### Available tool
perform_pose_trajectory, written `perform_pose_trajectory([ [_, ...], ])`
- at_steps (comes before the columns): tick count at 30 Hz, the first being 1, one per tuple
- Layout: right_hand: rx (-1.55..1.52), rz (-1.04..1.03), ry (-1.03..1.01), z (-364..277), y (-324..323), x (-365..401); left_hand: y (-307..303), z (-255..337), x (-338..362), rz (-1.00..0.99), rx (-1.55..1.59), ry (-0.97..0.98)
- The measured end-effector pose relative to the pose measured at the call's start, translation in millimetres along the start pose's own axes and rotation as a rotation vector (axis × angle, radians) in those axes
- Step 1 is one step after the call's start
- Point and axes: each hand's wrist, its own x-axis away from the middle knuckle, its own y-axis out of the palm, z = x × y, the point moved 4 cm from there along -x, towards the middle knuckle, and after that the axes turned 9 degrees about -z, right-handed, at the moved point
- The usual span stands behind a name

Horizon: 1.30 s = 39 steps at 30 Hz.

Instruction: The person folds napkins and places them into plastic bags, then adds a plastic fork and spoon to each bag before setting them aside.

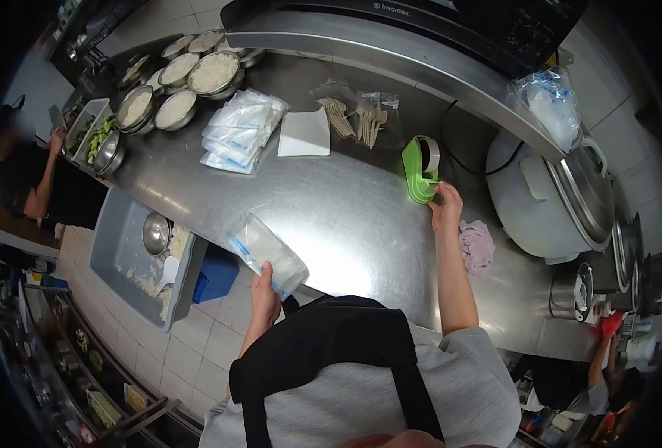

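My left hand holds a clear plastic packet with blue print, over the near edge of the steel table. On the right, the fingers of my right hand are pinched at the near end of a green tape dispenser; whether tape is between them is too small to tell. A stack of similar packets lies farther back, beside a white square stack. Wooden cutlery in clear bags lies behind. A pink cloth is right of my right forearm.
Bowls of rice crowd the back left. A grey tub with rice and a bowl stands below the left edge. A large cooker stands right. One person is at far left, another at lower right.
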Motion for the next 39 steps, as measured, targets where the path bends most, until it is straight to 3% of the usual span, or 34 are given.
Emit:
perform_pose_trajectory([
  [4, 0.11, 0.008, -0.063, 26, -17, -6, 5, 0, -5, -0.03, -0.022, -0.031],
  [6, 0.517, 0.035, -0.269, 29, -30, -10, 11, 1, -7, -0.038, -0.033, -0.024],
  [9, 0.714, -0.007, -0.351, 7, -21, 0, 21, 5, -11, -0.066, 0.029, -0.051],
  [10, 0.805, -0.062, -0.495, 2, -22, -2, 20, 3, -15, -0.095, 0.054, -0.077],
  [12, 0.708, -0.089, -0.185, 16, -44, -7, 19, 0, -22, -0.097, 0.08, -0.089],
  [14, 0.616, -0.11, -0.282, 35, -62, -5, 27, 8, -21, -0.106, 0.083, -0.077],
  [17, 0.549, -0.162, -0.238, 13, -7, 45, 28, 13, -21, -0.154, 0.098, -0.041],
  [21, 0.696, -0.641, -0.135, 11, 98, 103, 23, 7, -20, -0.135, 0.032, -0.085],
  [23, 0.597, -0.925, -0.058, 16, 151, 134, 21, 2, -21, -0.137, -0.004, -0.082],
  [25, 0.608, -1.082, -0.025, 18, 194, 158, 21, -2, -19, -0.196, -0.064, -0.047],
  [32, 0.835, -1.236, -0.036, 58, 242, 170, 19, 4, 2, -0.13, -0.095, 0.005],
  [35, 0.907, -1.235, -0.097, 67, 239, 172, 1, -13, -3, -0.151, -0.11, -0.006],
  [37, 1.23, -1.122, -0.044, 72, 234, 172, -3, -10, 5, -0.091, -0.063, -0.016],
  [39, 1.123, -1.131, -0.042, 98, 216, 171, -7, -2, 10, -0.021, 0.062, 0.063],
])
